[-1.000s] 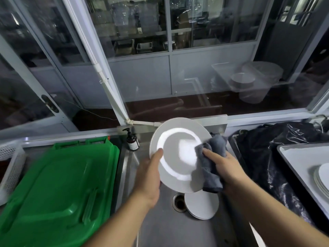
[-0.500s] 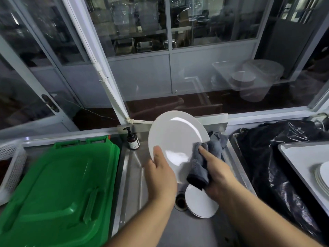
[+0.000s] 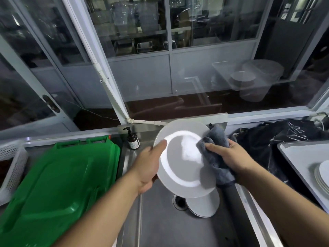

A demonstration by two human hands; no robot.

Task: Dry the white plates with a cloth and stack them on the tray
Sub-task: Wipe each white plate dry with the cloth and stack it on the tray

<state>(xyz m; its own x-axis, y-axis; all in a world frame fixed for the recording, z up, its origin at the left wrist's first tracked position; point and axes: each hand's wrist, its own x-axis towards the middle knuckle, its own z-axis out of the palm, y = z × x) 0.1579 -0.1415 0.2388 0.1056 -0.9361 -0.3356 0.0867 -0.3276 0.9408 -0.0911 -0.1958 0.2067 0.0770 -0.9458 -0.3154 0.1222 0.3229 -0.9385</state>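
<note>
The left hand (image 3: 148, 164) grips the white plate (image 3: 185, 157) by its left rim, tilted over the sink (image 3: 160, 225); the right hand (image 3: 229, 157) presses a bunched grey cloth (image 3: 216, 150) on its right edge. The tray (image 3: 293, 155) lies rightward, nearer the right hand.

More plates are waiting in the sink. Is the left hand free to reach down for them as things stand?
Probably not yet: the left hand grips the white plate being wiped with the grey cloth, and that plate hangs right over the sink plates.

White plate (image 3: 181, 168), grey cloth (image 3: 216, 157) (green lid (image 3: 58, 184)).
</note>
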